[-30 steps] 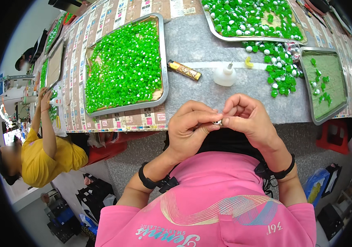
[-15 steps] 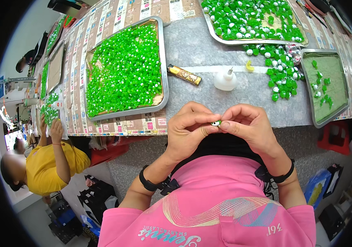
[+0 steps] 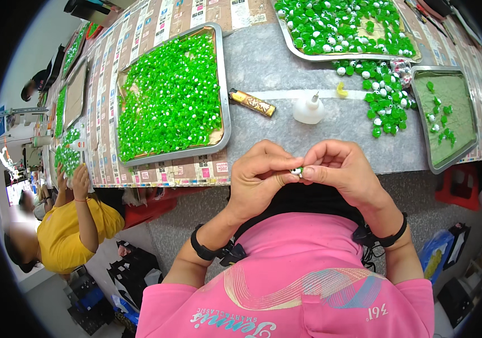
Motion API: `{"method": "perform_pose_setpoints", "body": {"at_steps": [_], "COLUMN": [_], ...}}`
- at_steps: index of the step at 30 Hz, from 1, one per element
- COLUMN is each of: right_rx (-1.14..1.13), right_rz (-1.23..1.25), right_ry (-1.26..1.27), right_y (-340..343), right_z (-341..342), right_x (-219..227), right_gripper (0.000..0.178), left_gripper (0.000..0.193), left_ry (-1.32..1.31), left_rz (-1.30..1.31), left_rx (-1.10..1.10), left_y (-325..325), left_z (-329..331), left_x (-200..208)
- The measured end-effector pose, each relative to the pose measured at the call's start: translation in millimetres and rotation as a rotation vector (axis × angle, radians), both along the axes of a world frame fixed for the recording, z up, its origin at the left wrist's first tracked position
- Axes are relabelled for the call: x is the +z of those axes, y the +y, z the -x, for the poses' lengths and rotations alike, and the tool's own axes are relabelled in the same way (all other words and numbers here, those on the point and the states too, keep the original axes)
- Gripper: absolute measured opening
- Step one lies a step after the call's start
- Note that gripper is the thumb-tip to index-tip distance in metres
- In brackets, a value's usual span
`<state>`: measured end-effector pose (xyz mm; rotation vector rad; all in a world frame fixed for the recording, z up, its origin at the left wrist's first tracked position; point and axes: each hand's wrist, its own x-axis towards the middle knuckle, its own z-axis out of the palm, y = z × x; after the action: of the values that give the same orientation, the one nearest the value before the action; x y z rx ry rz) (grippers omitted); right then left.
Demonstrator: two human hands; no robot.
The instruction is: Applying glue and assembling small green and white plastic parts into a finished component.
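Between my two hands, just off the near edge of the table, is a small green and white plastic piece (image 3: 297, 171) with a dark spot on it. My left hand (image 3: 262, 176) pinches it between thumb and forefinger. From the other side, my right hand (image 3: 339, 172) closes thumb and finger on the piece's right end, which its fingertips partly hide. A white squeeze bottle (image 3: 308, 110) with a thin metal tip stands beyond my hands. Right of it lies a loose pile of similar green and white pieces (image 3: 386, 104).
A metal tray (image 3: 225, 112) of small green parts lies at left. Another tray (image 3: 359, 57) of green and white pieces is at far right, and a sparser tray (image 3: 469, 147) at right. A printed tube (image 3: 252, 102) and yellow bit (image 3: 342, 90) lie between. A person in yellow (image 3: 75, 234) works at left.
The small piece has turned slightly between my fingertips, showing its white side differently. My right wrist has shifted a little outward. The person at left has moved slightly.
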<state>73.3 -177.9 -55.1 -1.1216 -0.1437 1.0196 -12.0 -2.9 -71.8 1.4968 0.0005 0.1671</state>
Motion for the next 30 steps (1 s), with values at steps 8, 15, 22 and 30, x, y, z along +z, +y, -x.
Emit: {"method": "perform_pose_setpoints", "body": {"at_steps": [8, 15, 22, 30], "right_rx": [0.013, 0.021, -0.013, -0.01], "right_rz": [-0.026, -0.01, -0.006, -0.031], "right_ry": [0.039, 0.037, 0.022, 0.018], "right_y": [0.6, -0.7, 1.0, 0.9], "right_z": [-2.4, -3.8, 0.8, -0.6], "right_x": [0.1, 0.6, 1.6, -0.4], "right_gripper": [0.016, 0.016, 0.016, 0.015], "left_gripper": [0.023, 0.024, 0.023, 0.023], "left_ry": [-0.002, -0.024, 0.014, 0.007], "left_rz": [0.017, 0.005, 0.021, 0.072], "left_rx": [-0.025, -0.039, -0.011, -0.058], "left_y": [3.0, 3.1, -0.3, 3.0], "left_z": [-1.6, -1.6, -2.0, -3.9], "left_x": [-0.8, -0.7, 1.3, 4.3]}}
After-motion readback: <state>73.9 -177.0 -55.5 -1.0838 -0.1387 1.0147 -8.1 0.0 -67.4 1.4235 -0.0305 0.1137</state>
